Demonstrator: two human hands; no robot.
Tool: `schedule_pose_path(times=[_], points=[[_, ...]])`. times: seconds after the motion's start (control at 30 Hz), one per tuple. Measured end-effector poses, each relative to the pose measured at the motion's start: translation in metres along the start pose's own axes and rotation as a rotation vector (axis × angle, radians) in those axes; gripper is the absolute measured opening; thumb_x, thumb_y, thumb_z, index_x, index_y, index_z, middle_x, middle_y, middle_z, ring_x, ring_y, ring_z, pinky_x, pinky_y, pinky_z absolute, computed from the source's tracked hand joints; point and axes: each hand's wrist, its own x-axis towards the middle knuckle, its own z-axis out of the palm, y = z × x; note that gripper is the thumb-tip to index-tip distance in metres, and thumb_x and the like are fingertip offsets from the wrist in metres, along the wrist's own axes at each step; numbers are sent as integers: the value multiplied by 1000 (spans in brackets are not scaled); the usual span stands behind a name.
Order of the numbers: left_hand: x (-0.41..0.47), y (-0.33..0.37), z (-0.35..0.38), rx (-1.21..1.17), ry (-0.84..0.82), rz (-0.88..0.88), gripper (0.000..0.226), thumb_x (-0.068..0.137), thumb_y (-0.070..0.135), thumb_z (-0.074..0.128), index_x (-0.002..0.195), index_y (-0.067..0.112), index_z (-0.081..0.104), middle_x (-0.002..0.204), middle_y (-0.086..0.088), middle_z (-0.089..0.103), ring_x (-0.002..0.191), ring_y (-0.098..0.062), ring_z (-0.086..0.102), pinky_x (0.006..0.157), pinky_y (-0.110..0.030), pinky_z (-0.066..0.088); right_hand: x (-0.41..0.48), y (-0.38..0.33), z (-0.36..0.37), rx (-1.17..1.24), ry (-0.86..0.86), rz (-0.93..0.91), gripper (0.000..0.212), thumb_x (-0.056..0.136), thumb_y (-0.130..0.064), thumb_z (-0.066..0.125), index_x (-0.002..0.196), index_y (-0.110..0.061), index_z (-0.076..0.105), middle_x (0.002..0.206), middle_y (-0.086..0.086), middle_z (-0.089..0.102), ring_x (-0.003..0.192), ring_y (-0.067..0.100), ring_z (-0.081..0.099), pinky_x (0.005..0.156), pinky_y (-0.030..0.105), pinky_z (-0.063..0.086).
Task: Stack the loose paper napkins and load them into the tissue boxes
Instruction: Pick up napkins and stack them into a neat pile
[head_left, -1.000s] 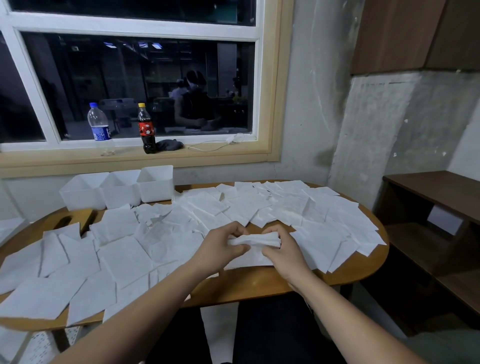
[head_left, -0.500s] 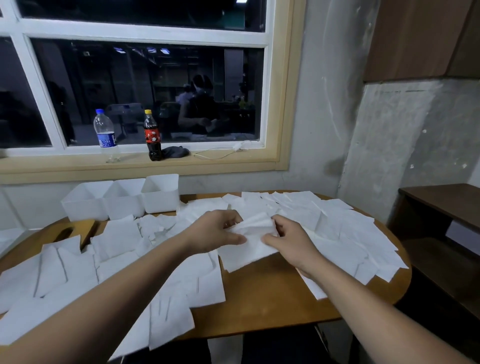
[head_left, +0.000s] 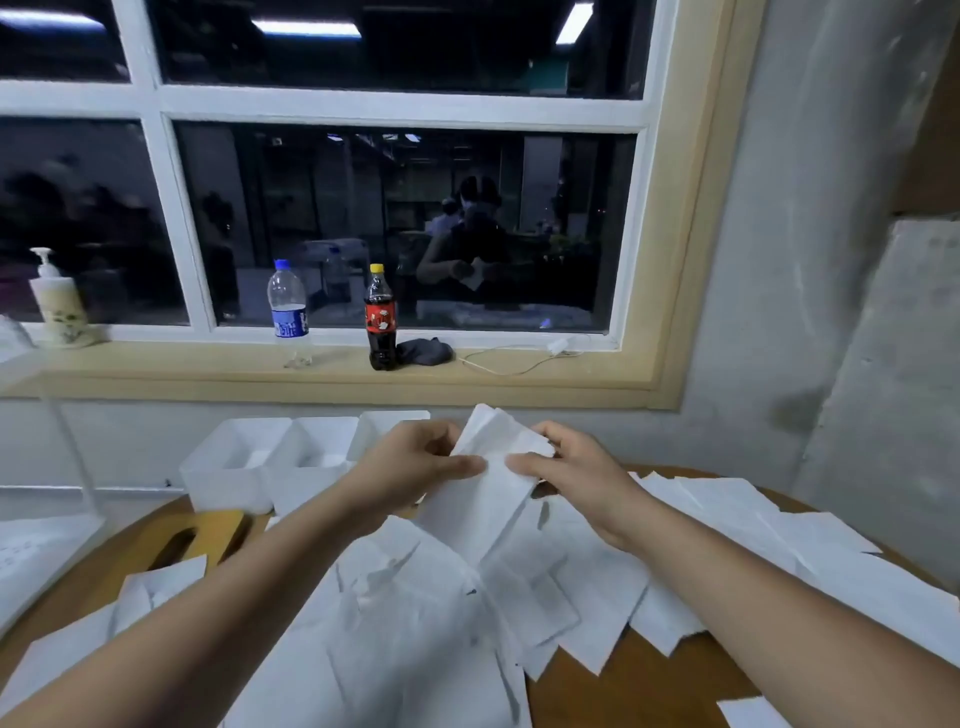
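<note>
Three white boxes (head_left: 234, 467) sit centre left. Just right of them, the left hand (head_left: 410, 462) pinches a small napkin stack (head_left: 483, 504), and the right hand (head_left: 576, 473) has its fingers closed on the other edge; the stack is now raised off the desk (head_left: 639, 691) to mid-frame. It looks ready for loading, though many loose napkins (head_left: 405, 623) lie below.

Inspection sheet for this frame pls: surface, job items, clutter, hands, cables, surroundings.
Surface: wooden table, mostly covered by paper.
Job's things: loose napkins spread over it; napkin stack held above them; three white open-topped tissue boxes at the far edge.
Clutter: slotted wooden piece on the table; water bottle, cola bottle, dark cloth, pump bottle on the sill.
Hands: left hand and right hand both pinch the stack.
Cables: white cable on the sill.
Surroundings: dark window, concrete wall.
</note>
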Motion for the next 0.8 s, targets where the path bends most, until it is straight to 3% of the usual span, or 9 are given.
schedule_pose_path(times=[0.1, 0.2, 0.27, 0.33, 0.5, 0.6, 0.7, 0.73, 0.8], points=[[17, -16, -27, -68, 36, -35, 16, 90, 32, 88, 91, 20, 78, 99, -9, 81, 81, -17, 75, 74, -35, 54, 42, 4, 23, 45, -44, 38, 32, 84, -29, 85, 111, -16, 74, 106, 8, 79, 104, 29, 77, 93, 43, 63], [38, -33, -60, -84, 82, -91, 18, 87, 38, 90, 93, 23, 81, 100, -5, 82, 95, -26, 79, 87, -42, 61, 79, 1, 52, 101, -82, 67, 24, 91, -11, 79, 115, -14, 75, 107, 8, 81, 92, 19, 78, 80, 33, 64], [53, -41, -82, -66, 103, -136, 26, 87, 41, 89, 101, 19, 81, 99, 0, 83, 97, -23, 79, 92, -43, 62, 108, -1, 73, 96, -75, 72, 25, 90, -11, 80, 114, -13, 74, 109, 8, 81, 94, 23, 80, 86, 42, 67], [69, -51, -104, -38, 137, -190, 33, 89, 43, 87, 106, 16, 78, 99, 2, 82, 99, -21, 77, 91, -40, 61, 137, -5, 94, 38, -59, 66, 28, 88, -16, 82, 114, -14, 71, 108, 8, 80, 94, 28, 80, 89, 50, 66], [107, -87, -160, 56, 210, -299, 25, 96, 37, 81, 107, 15, 79, 105, -4, 79, 103, -25, 72, 93, -39, 60, 203, -11, 151, -37, -58, 103, 46, 89, -18, 85, 127, -16, 59, 109, 7, 77, 79, 21, 78, 66, 35, 66], [123, -105, -188, 126, 228, -337, 20, 96, 32, 81, 106, 14, 78, 101, -5, 79, 96, -23, 70, 74, -30, 53, 236, -8, 182, -68, -53, 131, 53, 89, -20, 87, 130, -19, 55, 119, 8, 73, 76, 20, 77, 55, 28, 60], [139, -127, -208, 206, 257, -341, 14, 93, 23, 84, 94, 12, 77, 83, -1, 74, 75, -14, 66, 55, -17, 46, 265, -1, 207, -181, -48, 120, 57, 87, -26, 87, 134, -20, 54, 127, 4, 68, 90, 23, 77, 60, 29, 63], [144, -133, -213, 239, 266, -349, 15, 92, 23, 86, 91, 12, 76, 80, -1, 74, 72, -14, 66, 54, -16, 47, 271, 1, 214, -206, -62, 129, 58, 88, -26, 87, 135, -20, 53, 128, 5, 68, 93, 25, 77, 59, 28, 63], [152, -146, -220, 300, 273, -385, 23, 87, 29, 91, 93, 11, 77, 85, -4, 77, 82, -20, 72, 68, -28, 58, 283, 8, 225, -241, -93, 156, 57, 89, -25, 86, 134, -19, 52, 120, 9, 74, 85, 23, 80, 63, 31, 65]])
